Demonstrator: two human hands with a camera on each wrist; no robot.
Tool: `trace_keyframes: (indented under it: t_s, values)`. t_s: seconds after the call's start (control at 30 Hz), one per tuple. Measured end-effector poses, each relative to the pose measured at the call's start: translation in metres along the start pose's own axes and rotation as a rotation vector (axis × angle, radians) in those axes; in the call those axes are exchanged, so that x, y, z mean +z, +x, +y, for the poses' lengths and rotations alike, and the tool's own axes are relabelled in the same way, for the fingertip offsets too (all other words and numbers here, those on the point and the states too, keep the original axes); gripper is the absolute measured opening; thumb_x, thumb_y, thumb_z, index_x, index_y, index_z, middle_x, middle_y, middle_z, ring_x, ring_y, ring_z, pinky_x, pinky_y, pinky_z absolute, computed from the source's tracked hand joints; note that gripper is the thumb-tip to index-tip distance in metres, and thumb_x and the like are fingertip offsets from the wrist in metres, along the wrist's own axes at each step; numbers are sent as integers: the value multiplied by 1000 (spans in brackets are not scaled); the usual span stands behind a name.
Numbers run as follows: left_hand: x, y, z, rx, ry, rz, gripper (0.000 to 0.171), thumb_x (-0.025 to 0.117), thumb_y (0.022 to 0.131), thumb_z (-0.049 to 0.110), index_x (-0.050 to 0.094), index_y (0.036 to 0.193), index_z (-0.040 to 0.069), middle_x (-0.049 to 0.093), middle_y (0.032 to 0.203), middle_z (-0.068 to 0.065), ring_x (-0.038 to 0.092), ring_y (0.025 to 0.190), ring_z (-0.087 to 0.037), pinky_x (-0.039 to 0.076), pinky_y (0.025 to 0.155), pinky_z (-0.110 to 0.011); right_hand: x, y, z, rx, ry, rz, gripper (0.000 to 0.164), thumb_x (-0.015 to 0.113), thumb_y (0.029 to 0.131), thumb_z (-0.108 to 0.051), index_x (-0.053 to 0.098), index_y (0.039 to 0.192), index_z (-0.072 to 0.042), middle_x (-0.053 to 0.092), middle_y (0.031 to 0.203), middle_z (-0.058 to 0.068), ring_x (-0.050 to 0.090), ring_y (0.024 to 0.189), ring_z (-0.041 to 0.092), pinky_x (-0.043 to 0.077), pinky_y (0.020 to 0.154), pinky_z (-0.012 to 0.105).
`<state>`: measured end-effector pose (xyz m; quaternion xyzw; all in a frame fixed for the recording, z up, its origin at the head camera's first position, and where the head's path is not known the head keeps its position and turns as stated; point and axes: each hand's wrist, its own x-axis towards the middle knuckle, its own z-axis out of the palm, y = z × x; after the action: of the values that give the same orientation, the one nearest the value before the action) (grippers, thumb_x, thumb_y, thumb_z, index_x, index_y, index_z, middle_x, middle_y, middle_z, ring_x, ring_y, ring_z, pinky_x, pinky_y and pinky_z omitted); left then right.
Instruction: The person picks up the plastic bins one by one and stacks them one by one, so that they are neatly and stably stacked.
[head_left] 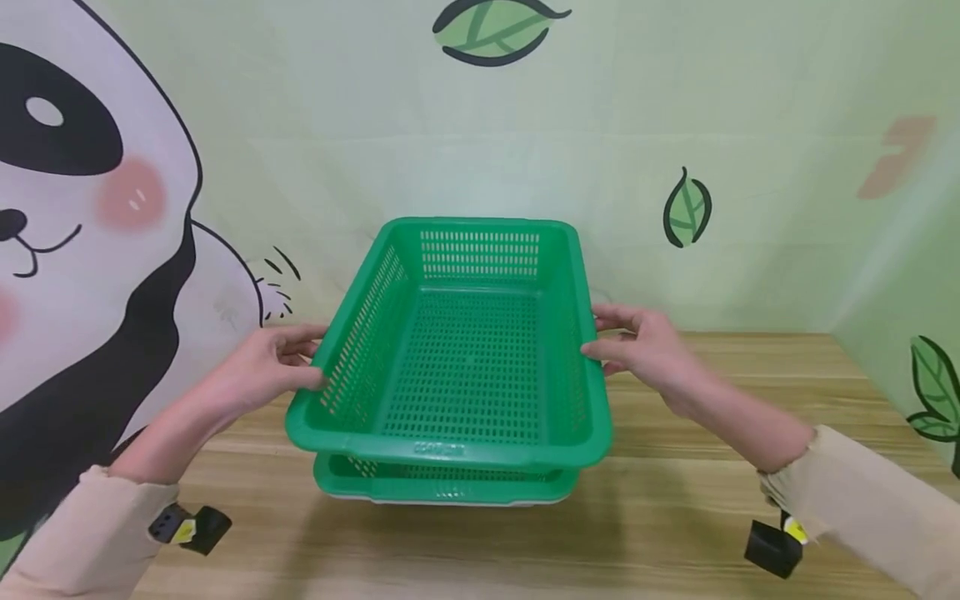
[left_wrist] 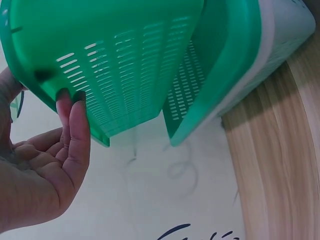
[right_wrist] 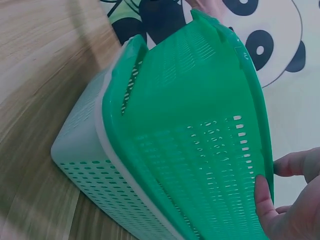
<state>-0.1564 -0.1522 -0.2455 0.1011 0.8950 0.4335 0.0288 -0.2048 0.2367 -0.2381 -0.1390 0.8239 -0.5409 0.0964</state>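
Observation:
Both hands hold a green perforated plastic basket (head_left: 450, 452) by the rims of its long sides, and its inside holds nothing. My left hand (head_left: 255, 371) pinches the left rim, thumb above and fingers under the lip and against the outer wall, as the left wrist view shows. At the opposite rim, my right hand (head_left: 656, 354) grips in the same way. Below the held basket is a second green basket (head_left: 450, 490), nested in a white basket (right_wrist: 82, 145) standing on the table. The upper basket is raised and tilted, partly inside the lower one. Most of the lower baskets' interior is hidden.
The wood-grain table (head_left: 750, 400) stretches out on both sides of the baskets. Behind it stands a pale green wall (head_left: 615, 125) printed with leaves and a large panda (head_left: 82, 250). Each wrist carries a small black camera (head_left: 206, 529).

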Motion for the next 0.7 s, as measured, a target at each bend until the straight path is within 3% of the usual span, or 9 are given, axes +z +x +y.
trace_keyframes:
  t_s: [0.3,0.7]
  values:
    - [3,2,-7,78,-3,3,58,61,76,3,42,129,-9,61,101,-19,60,79,-16,51,66,-24,2,0,-1,-7,-20,2,58,57,86,-7,32,137,6,46,122,23,58,83,14,52,73,29]
    - [3,1,-8,80,-18,19,59,60,75,2,41,130,-10,62,100,-20,61,79,-15,50,67,-22,5,3,0,1,7,30,57,58,85,-3,34,136,6,47,118,22,59,78,13,53,72,30]
